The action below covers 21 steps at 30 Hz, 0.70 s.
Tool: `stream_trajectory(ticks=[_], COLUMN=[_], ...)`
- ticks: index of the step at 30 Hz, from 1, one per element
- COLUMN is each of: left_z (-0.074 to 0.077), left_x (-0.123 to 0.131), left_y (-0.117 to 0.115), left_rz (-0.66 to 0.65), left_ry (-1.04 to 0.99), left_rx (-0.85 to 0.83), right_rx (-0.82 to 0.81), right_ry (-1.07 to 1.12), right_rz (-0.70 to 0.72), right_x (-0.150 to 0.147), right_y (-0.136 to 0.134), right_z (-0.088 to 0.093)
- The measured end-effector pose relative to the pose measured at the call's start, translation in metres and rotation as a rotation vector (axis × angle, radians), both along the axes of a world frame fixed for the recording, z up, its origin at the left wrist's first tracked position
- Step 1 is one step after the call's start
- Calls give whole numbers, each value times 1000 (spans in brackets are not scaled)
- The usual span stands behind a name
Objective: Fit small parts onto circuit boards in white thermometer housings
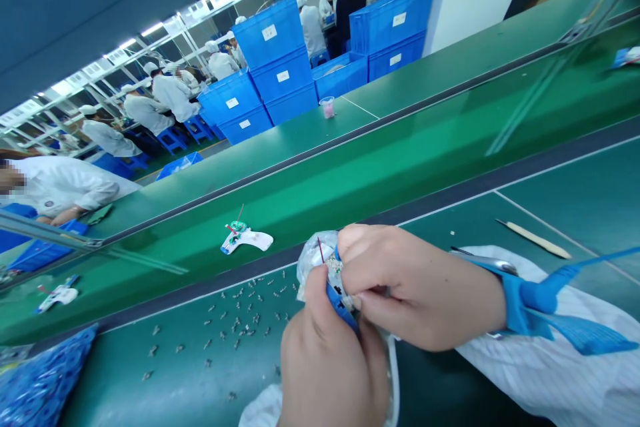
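My left hand (333,353) is closed around a blue-and-white plastic housing (341,305), its thumb along the near side. A dark red wire sticks up from the housing, and small pale parts show inside it. My right hand (395,283) is curled over the housing's right side with its fingers pinched together. Whatever sits between those fingertips is hidden. Crinkled clear plastic (310,257) shows just behind the housing. A blue wrist strap (530,303) circles my right wrist. Many small metal parts (257,317) lie scattered on the green table to the left.
On the green conveyor belt (400,170) lie a white shell with a circuit board (247,240) and another white shell (59,295). A pale-handled pointed tool (537,239) rests at right. Blue bubble wrap (47,380) is at lower left. Blue crates (280,70) and co-workers are beyond.
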<state>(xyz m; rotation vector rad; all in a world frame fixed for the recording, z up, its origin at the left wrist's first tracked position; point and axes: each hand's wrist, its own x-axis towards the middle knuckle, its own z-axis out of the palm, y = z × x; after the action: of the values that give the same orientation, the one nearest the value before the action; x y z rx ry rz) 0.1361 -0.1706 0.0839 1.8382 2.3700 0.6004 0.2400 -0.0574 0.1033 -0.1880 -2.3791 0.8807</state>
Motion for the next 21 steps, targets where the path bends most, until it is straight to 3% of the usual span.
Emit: stream_trajectory(ticks=[5,10,15,21], left_z=[4,8,12,15], left_x=[-2,-5,-7,-11], left_y=[0,-3,-2,0], left_rz=[-41,-68,-42,-91], left_ry=[67,-178,-435,-536], left_rx=[-78,-118,-167,-147], right_rx=[-8,-65,-97,-171], right_ry=[-43,-56,-48,-100], right_rz=[18,101,42,99], right_x=[0,5,8,10], right_y=[2,2,-2,0], right_z=[0,5,9,11])
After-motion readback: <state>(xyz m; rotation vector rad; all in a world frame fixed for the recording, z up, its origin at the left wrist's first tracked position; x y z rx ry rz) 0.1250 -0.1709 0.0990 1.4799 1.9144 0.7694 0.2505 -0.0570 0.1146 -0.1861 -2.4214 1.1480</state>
